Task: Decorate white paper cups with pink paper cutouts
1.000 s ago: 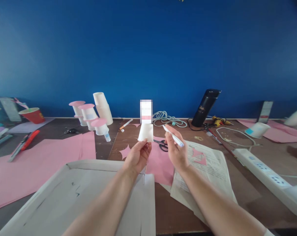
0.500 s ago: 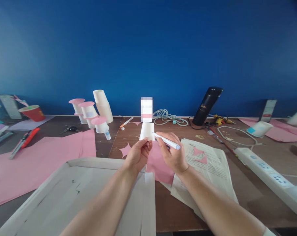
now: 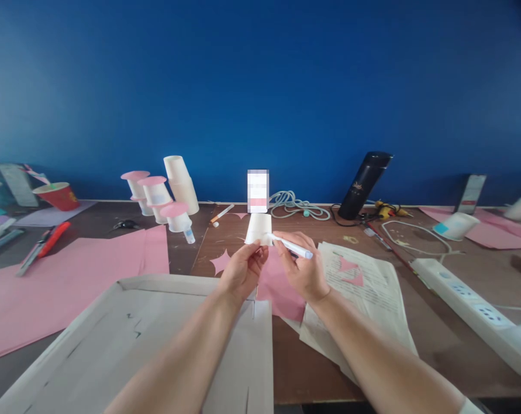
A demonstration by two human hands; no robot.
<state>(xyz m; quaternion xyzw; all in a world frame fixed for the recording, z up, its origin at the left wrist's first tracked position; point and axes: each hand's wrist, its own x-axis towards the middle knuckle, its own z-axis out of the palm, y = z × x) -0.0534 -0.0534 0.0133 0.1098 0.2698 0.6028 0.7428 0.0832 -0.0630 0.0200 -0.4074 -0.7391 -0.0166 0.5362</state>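
My left hand [image 3: 244, 267] pinches the lower rim of a white paper cup [image 3: 257, 228], which is upside down with its narrow end up. In my right hand [image 3: 304, 267] is a white marker [image 3: 292, 246], its tip against or very close to the right side of the cup. Whether the tip leaves a line there is too small to tell. Below the hands lies pink paper [image 3: 282, 284], partly covered by them. A phone [image 3: 257, 191] stands upright just behind the cup, its screen blurred.
Left of the hands stand stacked cups with pink discs [image 3: 157, 195] and taller white cups [image 3: 182, 184]. A white box lid [image 3: 157, 339] fills the front left. To the right are printed sheets [image 3: 372, 299], a black flask [image 3: 366, 185] and a power strip [image 3: 471, 310]. A red utility knife [image 3: 53, 241] lies far left.
The marker has shifted slightly left and its back end has dipped, bringing its tip further over the cup's side. My left hand keeps its hold on the cup.
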